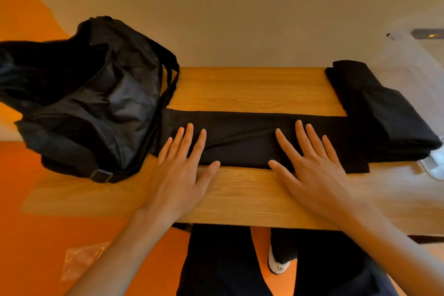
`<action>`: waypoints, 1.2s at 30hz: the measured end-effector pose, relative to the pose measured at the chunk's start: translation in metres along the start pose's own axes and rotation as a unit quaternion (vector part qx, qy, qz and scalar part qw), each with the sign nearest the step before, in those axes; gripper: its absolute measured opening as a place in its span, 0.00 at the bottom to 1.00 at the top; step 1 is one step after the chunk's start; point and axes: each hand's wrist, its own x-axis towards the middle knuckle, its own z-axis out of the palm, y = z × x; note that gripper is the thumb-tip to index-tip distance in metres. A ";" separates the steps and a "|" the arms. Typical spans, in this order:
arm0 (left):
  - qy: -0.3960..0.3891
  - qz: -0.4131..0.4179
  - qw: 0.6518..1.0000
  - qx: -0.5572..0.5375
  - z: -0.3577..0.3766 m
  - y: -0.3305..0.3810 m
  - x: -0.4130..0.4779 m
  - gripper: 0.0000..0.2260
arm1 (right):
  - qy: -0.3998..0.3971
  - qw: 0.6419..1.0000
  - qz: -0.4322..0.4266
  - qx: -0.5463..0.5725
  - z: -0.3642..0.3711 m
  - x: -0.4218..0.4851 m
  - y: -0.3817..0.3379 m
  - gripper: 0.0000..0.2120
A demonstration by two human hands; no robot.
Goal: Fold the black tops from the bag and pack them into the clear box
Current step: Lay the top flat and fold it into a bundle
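step: pressing the fold | left hand (pixel 177 170) and right hand (pixel 314 170) grasp nothing, both flat with spread fingers on the black top (pixel 240 139), a long strip on the counter (pixel 240 194), likely setting the crease | bag (pixel 96 103) at its left end | folded tops (pixel 384 115) over its right end, beside the hazy clear box (pixel 432 168)

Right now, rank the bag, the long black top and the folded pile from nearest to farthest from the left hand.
1. Long black top, pressed under the left hand.
2. Bag, just to its left.
3. Folded pile, far right.
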 end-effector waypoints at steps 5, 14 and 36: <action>0.034 0.049 0.997 -0.044 -0.010 -0.014 0.025 0.32 | -0.040 0.998 0.035 -0.022 -0.006 -0.038 0.001 0.39; 0.104 -0.048 0.993 -0.041 -0.018 -0.013 0.013 0.29 | -0.003 0.999 0.009 -0.052 -0.085 -0.004 -0.049 0.36; -0.003 0.185 0.983 0.003 0.007 0.030 -0.018 0.31 | 0.097 0.918 -0.346 0.166 -0.050 0.189 -0.149 0.12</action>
